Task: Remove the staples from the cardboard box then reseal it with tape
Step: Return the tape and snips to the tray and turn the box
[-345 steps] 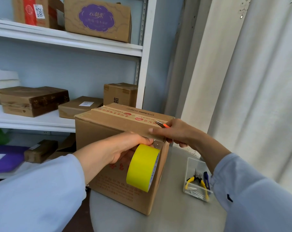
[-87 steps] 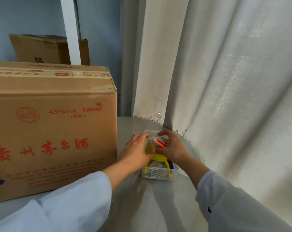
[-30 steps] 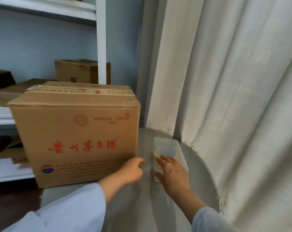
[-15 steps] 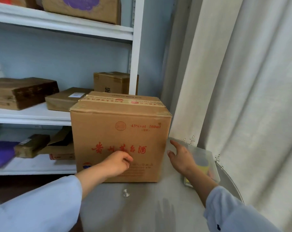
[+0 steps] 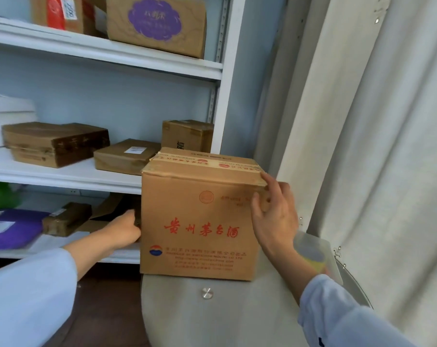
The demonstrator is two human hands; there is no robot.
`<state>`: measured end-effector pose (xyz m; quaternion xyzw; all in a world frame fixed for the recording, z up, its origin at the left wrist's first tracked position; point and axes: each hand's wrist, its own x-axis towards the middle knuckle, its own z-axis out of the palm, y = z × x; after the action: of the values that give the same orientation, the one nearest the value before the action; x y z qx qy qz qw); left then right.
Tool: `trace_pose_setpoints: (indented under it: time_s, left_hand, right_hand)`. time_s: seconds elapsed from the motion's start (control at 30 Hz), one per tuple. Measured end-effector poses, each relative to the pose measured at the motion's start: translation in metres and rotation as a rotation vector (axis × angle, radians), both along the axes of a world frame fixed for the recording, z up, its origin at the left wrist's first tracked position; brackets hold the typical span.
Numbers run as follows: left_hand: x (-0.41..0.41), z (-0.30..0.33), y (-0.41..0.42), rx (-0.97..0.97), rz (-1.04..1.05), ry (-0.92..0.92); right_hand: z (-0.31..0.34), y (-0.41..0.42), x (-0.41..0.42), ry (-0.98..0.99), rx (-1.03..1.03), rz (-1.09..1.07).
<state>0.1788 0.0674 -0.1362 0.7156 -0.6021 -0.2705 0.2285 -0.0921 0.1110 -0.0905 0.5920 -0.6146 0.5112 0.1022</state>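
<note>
The cardboard box [image 5: 200, 221] with red characters stands closed on the round grey table [image 5: 225, 319]; a printed tape strip [image 5: 207, 162] runs along its top. My left hand [image 5: 122, 230] lies against the box's left side, its fingertips hidden behind the edge. My right hand [image 5: 275, 216] grips the upper right corner, thumb on the front face and fingers round the side. The yellow tape roll [image 5: 315, 259] lies in a clear plastic tray [image 5: 331, 249] on the table, right of the box and behind my right forearm.
White shelves [image 5: 62, 175] behind and left of the box hold several brown parcels, and a purple bag lies on the lowest shelf. A pale curtain [image 5: 388, 171] hangs close on the right. A small metal stud [image 5: 207, 293] sits in the tabletop near the box's front.
My left hand has slid from the box's front face to its left side. My right hand has left the plastic tray and taken the box's upper right corner.
</note>
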Motion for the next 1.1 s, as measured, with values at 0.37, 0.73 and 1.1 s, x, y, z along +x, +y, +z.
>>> trace_pose_setpoints:
  time_s: [0.37, 0.73, 1.1]
  left_hand:
    - [-0.036, 0.010, 0.027, -0.146, -0.191, 0.147]
    - [-0.017, 0.041, -0.010, -0.404, 0.225, 0.371]
    - [-0.044, 0.026, -0.013, -0.422, 0.023, 0.388]
  right_hand:
    - [0.027, -0.001, 0.082, 0.334, 0.390, 0.207]
    - [0.037, -0.001, 0.015, 0.150, 0.462, 0.517]
    - [0.036, 0.001, 0.000, 0.099, 0.267, 0.072]
